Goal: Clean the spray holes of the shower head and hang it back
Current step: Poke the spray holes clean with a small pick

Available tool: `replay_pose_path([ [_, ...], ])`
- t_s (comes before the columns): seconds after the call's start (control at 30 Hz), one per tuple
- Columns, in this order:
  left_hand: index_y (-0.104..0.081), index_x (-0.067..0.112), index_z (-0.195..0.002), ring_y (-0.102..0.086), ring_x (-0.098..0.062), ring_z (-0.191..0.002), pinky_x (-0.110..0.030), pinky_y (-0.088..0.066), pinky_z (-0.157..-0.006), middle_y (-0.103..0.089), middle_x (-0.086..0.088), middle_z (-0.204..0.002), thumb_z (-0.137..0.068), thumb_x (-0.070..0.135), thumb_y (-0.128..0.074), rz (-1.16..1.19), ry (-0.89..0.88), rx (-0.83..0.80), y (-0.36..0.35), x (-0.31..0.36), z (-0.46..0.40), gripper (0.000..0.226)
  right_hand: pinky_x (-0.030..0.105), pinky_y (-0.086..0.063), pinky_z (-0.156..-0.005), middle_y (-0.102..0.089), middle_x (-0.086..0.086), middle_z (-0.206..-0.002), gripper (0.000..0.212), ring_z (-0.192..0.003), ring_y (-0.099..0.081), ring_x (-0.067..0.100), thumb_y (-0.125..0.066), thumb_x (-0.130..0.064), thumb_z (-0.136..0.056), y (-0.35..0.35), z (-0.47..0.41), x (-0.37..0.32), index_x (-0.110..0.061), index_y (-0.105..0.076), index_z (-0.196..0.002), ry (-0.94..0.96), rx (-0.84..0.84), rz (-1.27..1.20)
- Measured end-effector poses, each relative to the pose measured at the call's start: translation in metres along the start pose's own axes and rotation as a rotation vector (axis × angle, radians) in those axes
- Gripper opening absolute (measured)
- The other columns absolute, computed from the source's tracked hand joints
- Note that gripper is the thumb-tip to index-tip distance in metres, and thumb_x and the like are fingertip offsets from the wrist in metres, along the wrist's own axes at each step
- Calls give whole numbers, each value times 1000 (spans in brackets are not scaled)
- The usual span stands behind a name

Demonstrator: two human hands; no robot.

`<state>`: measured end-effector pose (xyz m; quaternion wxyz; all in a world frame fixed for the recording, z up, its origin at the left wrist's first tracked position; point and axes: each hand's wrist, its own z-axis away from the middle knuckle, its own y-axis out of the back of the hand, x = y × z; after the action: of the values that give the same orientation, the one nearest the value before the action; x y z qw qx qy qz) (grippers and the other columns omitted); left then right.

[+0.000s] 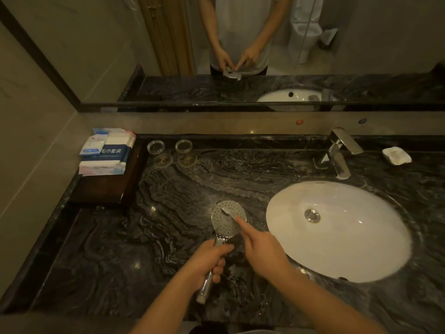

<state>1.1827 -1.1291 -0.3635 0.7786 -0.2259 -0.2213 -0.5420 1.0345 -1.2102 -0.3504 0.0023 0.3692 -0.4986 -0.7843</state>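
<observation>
Head view: shower head (226, 219), round perforated face up, held over the dark marble counter (149, 232) just left of the white oval sink (342, 232). Left hand (208, 262) closed around its chrome handle. Right hand (263, 251), forefinger extended, presses a small whitish brush or cloth, too blurred to tell, onto the face. Chrome tap (339, 153) behind the sink. Towel pack (106, 153) at far left.

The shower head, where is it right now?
In the head view, the shower head is held over the dark counter just left of the white sink. The left hand grips its handle, and the right hand touches its face.
</observation>
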Motion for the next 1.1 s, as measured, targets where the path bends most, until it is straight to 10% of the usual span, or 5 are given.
replay_pose_path([
  [1.1, -45, 16, -87, -31, -7, -39, -18, -26, -33, -39, 2, -55, -91, -1, -52, 122, 22, -75, 13, 13, 9, 19, 43, -52, -63, -64, 6, -70, 64, -60, -59, 21, -36, -33, -102, -15, 15, 12, -70, 1, -140, 194, -15, 47],
])
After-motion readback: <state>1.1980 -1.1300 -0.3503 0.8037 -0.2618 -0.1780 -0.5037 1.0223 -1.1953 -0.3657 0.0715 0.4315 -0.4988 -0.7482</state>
